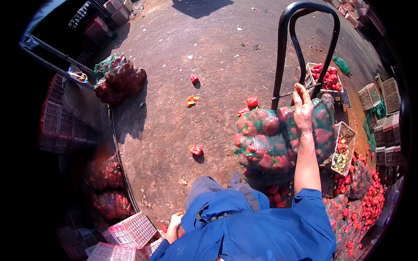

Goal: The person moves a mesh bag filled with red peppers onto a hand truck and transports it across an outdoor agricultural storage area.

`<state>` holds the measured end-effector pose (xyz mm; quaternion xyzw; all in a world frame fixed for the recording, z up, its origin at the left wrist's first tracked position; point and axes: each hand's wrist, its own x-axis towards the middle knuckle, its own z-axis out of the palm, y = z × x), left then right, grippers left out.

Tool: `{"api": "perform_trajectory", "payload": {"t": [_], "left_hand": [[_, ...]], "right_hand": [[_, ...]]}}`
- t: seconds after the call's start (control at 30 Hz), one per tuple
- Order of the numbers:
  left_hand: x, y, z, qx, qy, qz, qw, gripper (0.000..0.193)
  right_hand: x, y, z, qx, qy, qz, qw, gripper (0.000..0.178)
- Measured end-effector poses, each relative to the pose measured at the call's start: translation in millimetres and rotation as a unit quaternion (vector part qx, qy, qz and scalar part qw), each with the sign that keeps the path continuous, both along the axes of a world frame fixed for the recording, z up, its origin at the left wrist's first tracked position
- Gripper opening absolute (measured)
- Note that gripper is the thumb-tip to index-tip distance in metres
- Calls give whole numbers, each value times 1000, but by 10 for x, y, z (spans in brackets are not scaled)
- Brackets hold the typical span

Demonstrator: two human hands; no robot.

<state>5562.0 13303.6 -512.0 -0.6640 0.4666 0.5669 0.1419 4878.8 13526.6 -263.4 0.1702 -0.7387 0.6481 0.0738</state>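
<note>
My right hand is stretched out over a green mesh sack full of red peppers, its fingers extended by the thin crossbar of a black tubular handle. The fingers look open; whether they touch the bar I cannot tell. Beside that sack, on its right, is another mesh sack of peppers, partly behind my forearm. My left hand hangs low beside my blue shirt, above pink crates; its fingers are mostly hidden.
Loose red peppers lie on the ground ahead. A filled mesh sack stands far left, near stacked crates. On the right are a crate of peppers, a crate of pale scraps and a big pepper heap. Pink crates sit lower left.
</note>
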Motion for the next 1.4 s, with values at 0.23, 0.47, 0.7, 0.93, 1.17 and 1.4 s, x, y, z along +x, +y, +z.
{"api": "perform_trajectory", "payload": {"t": [0.23,0.47,0.7,0.93,1.17,1.4], "left_hand": [[-962,-1052,-84,-32,2,-52,998,30],[-2172,-2617,-228,17,-91,-193,977,33],[-4108,-4605,-373,-40,-20,-209,977,34],[-6464,-5628,-335,-94,64,-302,946,32],[-8175,-5123,107,-65,118,-433,891,33],[-8890,-5035,-175,-24,14,-540,841,35]], "right_hand": [[-928,-551,614,-47,40,-23,998,55],[-1661,-1234,858,-21,46,0,999,47],[-1772,-1365,1068,-193,-29,-68,978,23],[-1810,-1532,1038,-145,-18,-108,983,15],[-1793,-1676,1063,-162,6,-194,967,38],[-1784,-1732,1086,-203,7,-247,948,46]]}}
